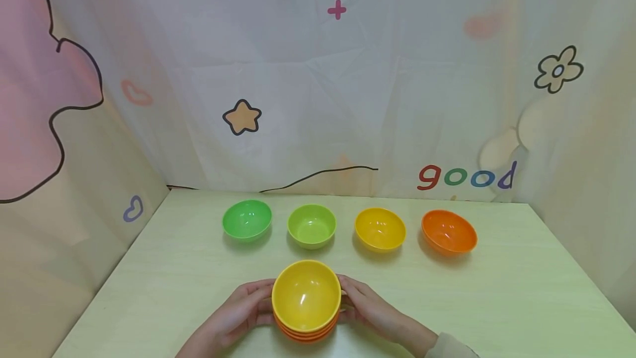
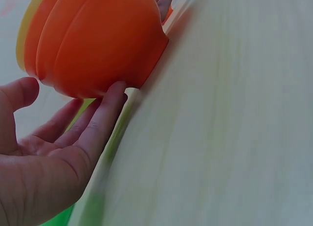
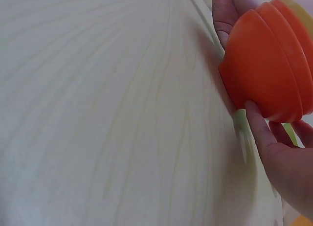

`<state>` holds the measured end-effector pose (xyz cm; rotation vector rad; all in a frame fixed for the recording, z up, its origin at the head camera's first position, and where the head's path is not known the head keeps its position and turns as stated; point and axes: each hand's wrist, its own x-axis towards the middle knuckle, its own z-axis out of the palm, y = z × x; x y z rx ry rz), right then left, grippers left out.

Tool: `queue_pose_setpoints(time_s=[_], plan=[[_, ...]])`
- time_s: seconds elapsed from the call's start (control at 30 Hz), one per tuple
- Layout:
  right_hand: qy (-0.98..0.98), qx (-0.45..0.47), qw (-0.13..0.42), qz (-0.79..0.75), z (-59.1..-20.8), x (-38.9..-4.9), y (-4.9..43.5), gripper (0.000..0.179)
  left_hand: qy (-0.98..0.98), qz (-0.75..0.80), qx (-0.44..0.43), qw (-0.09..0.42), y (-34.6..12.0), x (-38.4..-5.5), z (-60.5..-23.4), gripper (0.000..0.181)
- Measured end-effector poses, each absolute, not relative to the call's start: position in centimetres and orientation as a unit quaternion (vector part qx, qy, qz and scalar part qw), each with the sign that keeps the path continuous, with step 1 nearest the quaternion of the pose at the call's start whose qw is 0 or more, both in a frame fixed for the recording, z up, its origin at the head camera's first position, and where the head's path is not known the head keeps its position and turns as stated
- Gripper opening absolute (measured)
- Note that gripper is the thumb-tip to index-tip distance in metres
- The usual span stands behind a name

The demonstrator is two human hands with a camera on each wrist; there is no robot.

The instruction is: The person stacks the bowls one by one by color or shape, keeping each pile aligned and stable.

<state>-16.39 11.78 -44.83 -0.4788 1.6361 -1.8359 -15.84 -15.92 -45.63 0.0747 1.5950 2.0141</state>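
Note:
A stack of bowls stands near the front of the table, a yellow bowl (image 1: 306,296) on top with several orange bowls (image 1: 305,338) nested under it. On its left side, my left hand (image 1: 243,314) touches the stack with extended fingers; in the left wrist view the fingertips (image 2: 117,86) meet the lowest orange bowl, the thumb near the rims. From the other side my right hand (image 1: 370,308) touches it too, and the right wrist view shows a straight finger (image 3: 259,128) against the orange wall near the base. Some fingers are hidden behind the stack.
Behind the stack, a row of single bowls stands upright: green (image 1: 247,221), light green (image 1: 312,227), yellow (image 1: 380,230) and orange (image 1: 449,232). The pale table (image 1: 526,291) ends at a printed curtain (image 1: 298,82) at the back and sides.

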Motion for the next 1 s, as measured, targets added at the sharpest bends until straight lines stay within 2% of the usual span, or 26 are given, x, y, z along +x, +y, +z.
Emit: queue_pose_setpoints(time_s=[0.27,1.0], plan=[[0.623,-0.175,0.309,-0.697,-44.9,-16.5,11.7,0.066,0.605,0.756,0.024,0.249,-16.9,-16.3,-45.7,0.055],[0.618,-0.162,0.319,-0.7,-44.9,-16.4,11.7,0.067,0.689,0.715,-0.092,0.074,-22.5,-19.7,-44.4,0.056]])
